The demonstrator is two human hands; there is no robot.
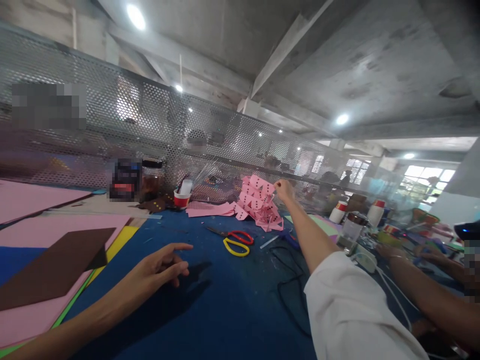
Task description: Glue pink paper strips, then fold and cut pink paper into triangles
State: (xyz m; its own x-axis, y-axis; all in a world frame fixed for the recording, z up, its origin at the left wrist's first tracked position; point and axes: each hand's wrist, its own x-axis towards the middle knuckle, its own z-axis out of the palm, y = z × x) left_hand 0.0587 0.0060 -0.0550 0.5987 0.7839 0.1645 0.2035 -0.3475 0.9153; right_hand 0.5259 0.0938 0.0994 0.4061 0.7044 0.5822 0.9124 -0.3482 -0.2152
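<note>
My left hand (pixel 168 265) hovers over the blue tabletop (pixel 225 310), holding nothing, its index finger stretched out and its thumb apart. At the back of the table my right hand (pixel 285 192) pinches the edge of a pink paper piece with dark dots (pixel 268 188). That piece is at the top right of a heap of similar dotted pink pieces (pixel 253 205). Flat pink strips (pixel 210 209) lie just left of the heap. Between my hands rests a pair of scissors (pixel 230 241) with one red and one yellow handle loop.
Coloured sheets, including a brown one (pixel 56 270), cover the left side. A red-and-white cup (pixel 182 198) and a jar (pixel 152 177) stand before the perforated metal screen (pixel 157 115). A glue gun (pixel 288 239) and its dark cord lie near my right arm. Another person's arms (pixel 420 285) are at right.
</note>
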